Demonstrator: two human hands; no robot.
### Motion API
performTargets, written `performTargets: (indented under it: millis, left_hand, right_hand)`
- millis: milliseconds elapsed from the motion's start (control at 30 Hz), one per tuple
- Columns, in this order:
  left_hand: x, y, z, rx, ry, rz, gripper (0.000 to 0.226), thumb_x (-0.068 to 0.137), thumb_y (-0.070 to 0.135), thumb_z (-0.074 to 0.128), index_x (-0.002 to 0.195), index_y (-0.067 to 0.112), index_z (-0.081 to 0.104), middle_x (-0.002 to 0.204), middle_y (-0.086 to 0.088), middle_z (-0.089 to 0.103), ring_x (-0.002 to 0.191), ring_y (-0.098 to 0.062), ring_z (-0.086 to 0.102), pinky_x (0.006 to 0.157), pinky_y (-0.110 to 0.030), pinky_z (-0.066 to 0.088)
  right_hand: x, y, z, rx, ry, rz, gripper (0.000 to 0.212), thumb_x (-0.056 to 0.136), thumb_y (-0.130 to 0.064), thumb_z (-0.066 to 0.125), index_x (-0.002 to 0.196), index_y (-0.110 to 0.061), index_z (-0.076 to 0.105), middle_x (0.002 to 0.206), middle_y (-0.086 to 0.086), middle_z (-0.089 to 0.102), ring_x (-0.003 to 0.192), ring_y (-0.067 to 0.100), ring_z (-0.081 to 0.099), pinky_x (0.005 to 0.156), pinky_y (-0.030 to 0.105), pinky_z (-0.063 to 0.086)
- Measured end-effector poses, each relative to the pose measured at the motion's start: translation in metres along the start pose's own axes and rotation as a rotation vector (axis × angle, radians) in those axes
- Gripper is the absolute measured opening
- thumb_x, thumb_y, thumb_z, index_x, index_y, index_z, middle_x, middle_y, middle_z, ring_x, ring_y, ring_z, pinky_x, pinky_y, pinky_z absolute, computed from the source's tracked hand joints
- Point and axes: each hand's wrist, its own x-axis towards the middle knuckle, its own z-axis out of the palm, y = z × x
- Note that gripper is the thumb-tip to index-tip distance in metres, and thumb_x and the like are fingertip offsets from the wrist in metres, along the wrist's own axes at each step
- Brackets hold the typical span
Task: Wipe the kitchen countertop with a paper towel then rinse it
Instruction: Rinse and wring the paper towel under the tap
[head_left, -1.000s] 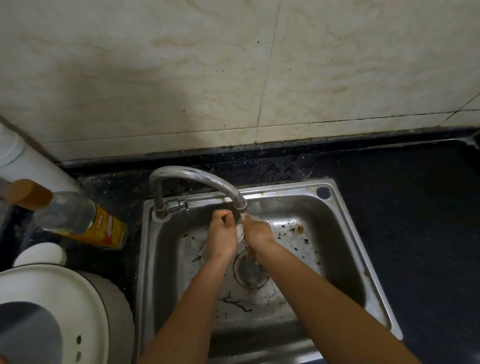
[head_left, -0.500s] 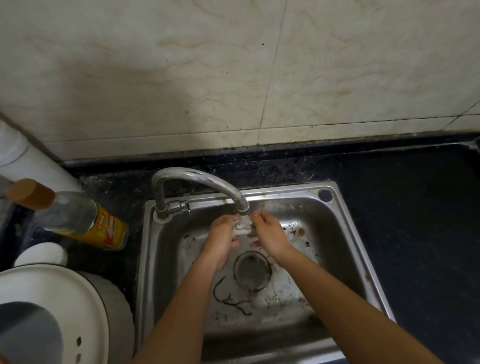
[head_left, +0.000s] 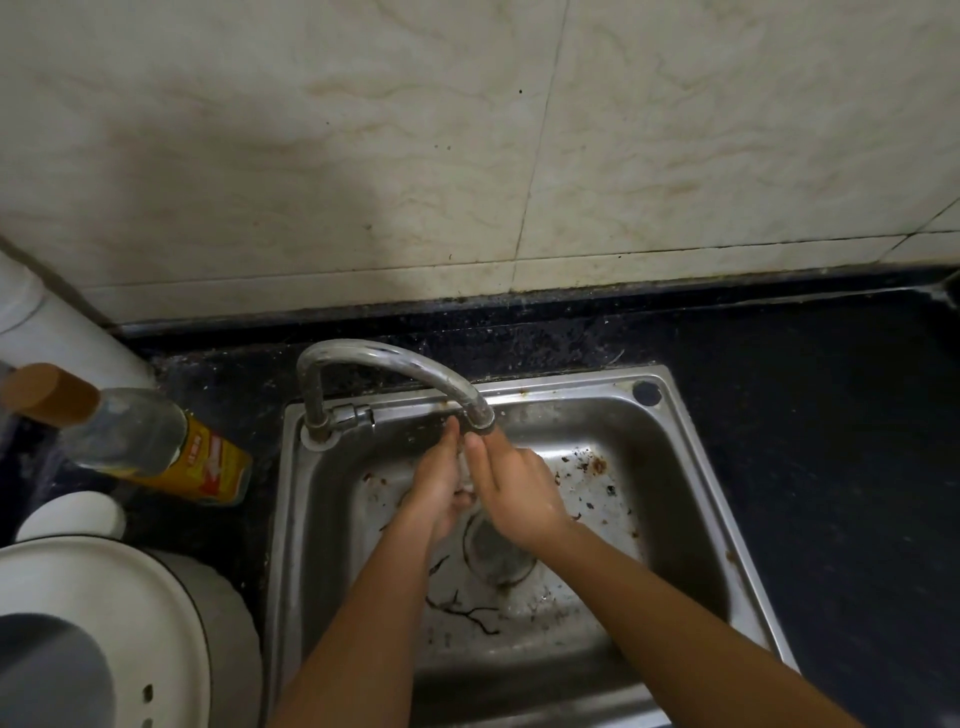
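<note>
Dark worktop (head_left: 805, 441) around the sink (head_left: 696, 483). Under the tap (head_left: 415, 366), left hand (head_left: 436, 486) and right hand (head_left: 517, 491) have flattened, straight fingers (head_left: 480, 460) sandwiching the paper towel (head_left: 466, 477); rinsing underway.

Single view, head-worn, wide-angle. Looks forward and steeply down over sink (head_left: 597, 410) from person's own standpoint. Close range: both forearms enter from bottom edge; left hand (head_left: 436, 488) and right hand (head_left: 519, 488) meet just below frame centre, under faucet (head_left: 395, 358). Tiled wall (head_left: 467, 156) fills upper part, facing camera. Dark bench (head_left: 831, 467) spans middle band and right side. Left edge crops bottle (head_left: 130, 431) and white lid (head_left: 104, 597). Wall-to-bench line bows slightly toward frame edges.
</note>
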Motion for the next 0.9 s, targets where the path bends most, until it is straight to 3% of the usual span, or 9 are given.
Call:
performTargets:
  millis: [133, 233, 300, 400, 533, 633, 733, 833, 900]
  left_hand:
    - [-0.006, 0.002, 0.007, 0.028, 0.034, -0.006, 0.044, 0.098, 0.048, 0.035, 0.102, 0.014, 0.063, 0.068, -0.001, 0.059, 0.048, -0.011, 0.045, 0.034, -0.017, 0.028]
    - [-0.002, 0.002, 0.01, 0.122, 0.053, 0.059, 0.041, 0.099, 0.038, 0.036, 0.104, 0.007, 0.063, 0.077, -0.011, 0.064, 0.06, -0.021, 0.057, 0.046, -0.025, 0.045]
    - [0.001, 0.001, 0.012, 0.193, 0.081, 0.118, 0.038, 0.098, 0.033, 0.036, 0.096, 0.008, 0.066, 0.083, -0.016, 0.064, 0.061, -0.024, 0.057, 0.049, -0.029, 0.045]
    - [0.001, 0.0, 0.012, 0.293, 0.135, 0.258, 0.037, 0.099, 0.026, 0.035, 0.073, 0.014, 0.06, 0.077, -0.014, 0.063, 0.063, -0.026, 0.057, 0.055, -0.027, 0.039]
    - [-0.003, -0.006, 0.006, 0.244, 0.072, 0.331, 0.027, 0.099, 0.021, 0.04, 0.078, 0.017, 0.056, 0.079, -0.009, 0.061, 0.076, -0.024, 0.056, 0.065, -0.031, 0.042]
    - [-0.006, -0.006, -0.008, -0.066, 0.067, 0.25, 0.012, 0.097, 0.015, 0.049, 0.1, 0.01, 0.059, 0.095, -0.013, 0.065, 0.081, -0.022, 0.061, 0.071, -0.032, 0.05]
    - [-0.009, -0.003, -0.019, -0.349, -0.035, 0.056, 0.023, 0.093, 0.016, 0.053, 0.113, 0.004, 0.059, 0.1, -0.015, 0.065, 0.081, -0.021, 0.063, 0.074, -0.031, 0.052]
    - [-0.011, -0.001, -0.018, -0.225, -0.033, -0.056, 0.032, 0.091, 0.041, 0.055, 0.099, 0.012, 0.065, 0.077, -0.005, 0.065, 0.061, -0.013, 0.058, 0.056, -0.024, 0.049]
    - [-0.01, 0.004, -0.015, -0.11, -0.02, -0.023, 0.04, 0.089, 0.054, 0.051, 0.092, 0.017, 0.066, 0.062, 0.001, 0.061, 0.047, -0.009, 0.049, 0.042, -0.02, 0.038]
  right_hand:
    - [0.0, 0.006, 0.006, -0.145, 0.017, -0.001, 0.047, 0.102, -0.038, 0.017, 0.111, -0.009, 0.054, 0.071, 0.008, 0.064, 0.066, 0.025, 0.063, 0.056, 0.03, 0.043]
    - [0.003, 0.011, 0.009, -0.186, 0.067, 0.055, 0.046, 0.103, -0.032, 0.02, 0.106, -0.005, 0.057, 0.072, 0.012, 0.066, 0.067, 0.03, 0.064, 0.054, 0.028, 0.036]
    - [0.007, 0.011, 0.01, -0.179, 0.095, 0.12, 0.045, 0.104, -0.028, 0.022, 0.096, -0.005, 0.06, 0.069, 0.011, 0.063, 0.066, 0.031, 0.064, 0.054, 0.028, 0.036]
    - [0.017, 0.01, 0.009, 0.012, 0.013, 0.358, 0.047, 0.103, -0.031, 0.026, 0.08, -0.008, 0.059, 0.07, 0.008, 0.058, 0.068, 0.026, 0.061, 0.059, 0.028, 0.039]
    - [0.032, 0.016, 0.004, 0.398, -0.136, 0.638, 0.041, 0.1, -0.036, 0.039, 0.08, -0.007, 0.059, 0.071, 0.009, 0.06, 0.059, 0.019, 0.054, 0.053, 0.027, 0.04]
    - [0.03, 0.018, -0.003, 0.738, -0.118, 0.585, 0.03, 0.1, -0.033, 0.043, 0.082, -0.011, 0.054, 0.068, 0.008, 0.058, 0.053, 0.015, 0.051, 0.051, 0.027, 0.041]
    - [0.024, 0.019, -0.002, 0.957, -0.097, 0.53, 0.012, 0.097, -0.011, 0.049, 0.107, -0.006, 0.053, 0.092, 0.011, 0.062, 0.077, 0.018, 0.062, 0.066, 0.028, 0.052]
    - [0.017, 0.018, 0.001, 0.923, -0.096, 0.401, 0.019, 0.091, -0.002, 0.056, 0.109, -0.004, 0.06, 0.1, 0.012, 0.066, 0.09, 0.02, 0.065, 0.081, 0.031, 0.054]
    - [0.012, 0.012, -0.002, 0.876, -0.09, 0.306, 0.013, 0.09, 0.0, 0.058, 0.1, -0.002, 0.064, 0.086, 0.006, 0.068, 0.077, 0.009, 0.065, 0.071, 0.021, 0.052]
